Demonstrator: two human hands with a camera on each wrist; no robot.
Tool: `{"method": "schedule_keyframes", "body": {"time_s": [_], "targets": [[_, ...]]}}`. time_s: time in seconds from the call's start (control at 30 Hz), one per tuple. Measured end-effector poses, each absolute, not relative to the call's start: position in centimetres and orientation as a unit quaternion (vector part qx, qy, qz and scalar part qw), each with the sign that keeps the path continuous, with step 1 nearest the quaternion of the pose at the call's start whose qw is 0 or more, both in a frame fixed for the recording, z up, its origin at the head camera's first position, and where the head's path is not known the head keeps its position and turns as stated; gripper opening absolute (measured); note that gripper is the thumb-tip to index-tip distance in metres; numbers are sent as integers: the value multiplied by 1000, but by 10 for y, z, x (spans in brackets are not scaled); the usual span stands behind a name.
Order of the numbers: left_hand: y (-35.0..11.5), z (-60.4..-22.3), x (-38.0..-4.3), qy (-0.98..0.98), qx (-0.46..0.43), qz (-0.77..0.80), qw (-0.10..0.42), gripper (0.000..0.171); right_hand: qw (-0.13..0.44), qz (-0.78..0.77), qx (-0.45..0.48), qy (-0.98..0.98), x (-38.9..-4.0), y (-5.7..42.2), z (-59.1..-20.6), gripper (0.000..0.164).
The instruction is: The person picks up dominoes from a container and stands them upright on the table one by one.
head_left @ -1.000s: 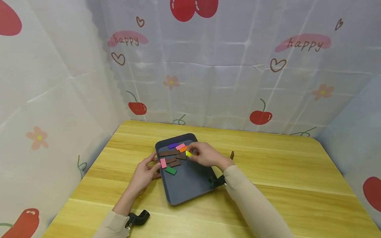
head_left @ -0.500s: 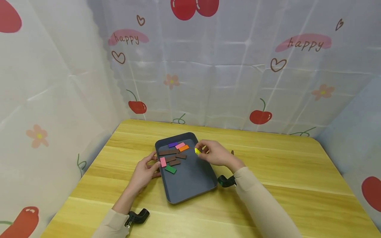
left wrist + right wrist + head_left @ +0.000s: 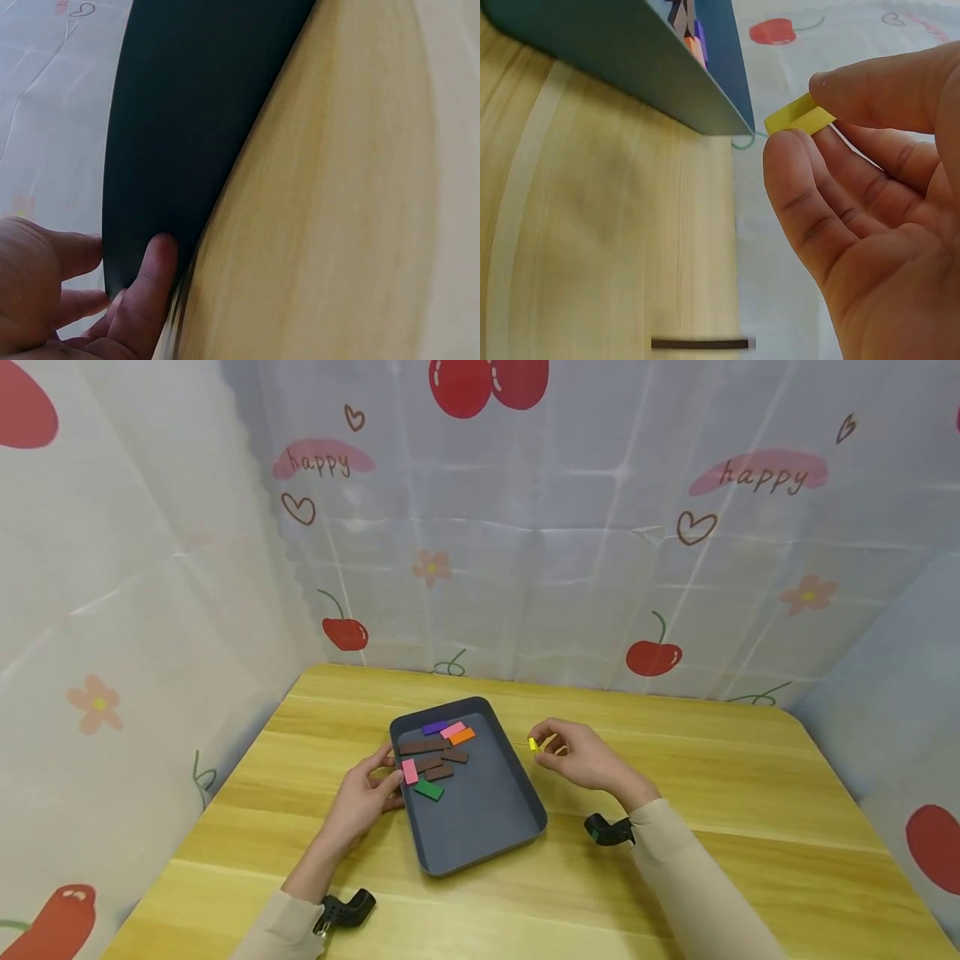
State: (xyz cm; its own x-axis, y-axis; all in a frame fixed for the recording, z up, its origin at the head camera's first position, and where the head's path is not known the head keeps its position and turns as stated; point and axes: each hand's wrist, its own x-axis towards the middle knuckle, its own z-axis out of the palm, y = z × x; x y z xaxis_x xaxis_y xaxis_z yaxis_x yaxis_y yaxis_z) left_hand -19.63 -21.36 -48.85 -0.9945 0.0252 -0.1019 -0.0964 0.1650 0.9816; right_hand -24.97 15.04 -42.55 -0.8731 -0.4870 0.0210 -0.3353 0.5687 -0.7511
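My right hand (image 3: 588, 758) pinches a small yellow domino block (image 3: 532, 745) between thumb and fingertips, just right of the grey tray (image 3: 480, 835). In the right wrist view the yellow block is held above table level, apart from the tray wall. My left hand (image 3: 360, 797) holds the tray's left side. The left wrist view shows its fingers (image 3: 157, 262) against the dark outer wall and rim. Inside the tray lie several brown blocks (image 3: 427, 747), a green block (image 3: 430, 789), a purple block (image 3: 434, 727), an orange block (image 3: 462, 737) and two pink ones (image 3: 410, 771).
A dark brown block (image 3: 701, 344) stands on the wooden table (image 3: 720, 777), seen in the right wrist view; in the head view my right hand hides it. A white cherry-print sheet (image 3: 517, 568) hangs behind and at both sides of the table.
My right hand has carried the yellow block rightward out of the tray and past its right rim. My left hand and the tray have stayed in place.
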Motion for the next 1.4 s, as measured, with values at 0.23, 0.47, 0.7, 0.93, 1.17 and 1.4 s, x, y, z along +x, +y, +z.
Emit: {"method": "schedule_keyframes", "body": {"time_s": [0.23,0.47,0.7,0.93,1.17,1.4], "targets": [[-212,-491,-194,761,-30,647,46,62,76,-416,-217,880,-240,174,-428,25],[-212,-491,-192,759,-35,649,44,62,59,-429,-186,882,-238,192,-427,26],[-211,-491,-193,759,-35,648,41,62,57,-448,-153,879,-241,206,-432,26],[-211,-490,-195,760,-35,648,42,62,39,-455,-127,880,-245,221,-443,29],[-211,-489,-195,759,-34,648,43,62,27,-463,-115,878,-251,233,-457,31],[-212,-488,-195,762,-36,645,42,62,37,-471,-93,876,-255,239,-468,30]]}}
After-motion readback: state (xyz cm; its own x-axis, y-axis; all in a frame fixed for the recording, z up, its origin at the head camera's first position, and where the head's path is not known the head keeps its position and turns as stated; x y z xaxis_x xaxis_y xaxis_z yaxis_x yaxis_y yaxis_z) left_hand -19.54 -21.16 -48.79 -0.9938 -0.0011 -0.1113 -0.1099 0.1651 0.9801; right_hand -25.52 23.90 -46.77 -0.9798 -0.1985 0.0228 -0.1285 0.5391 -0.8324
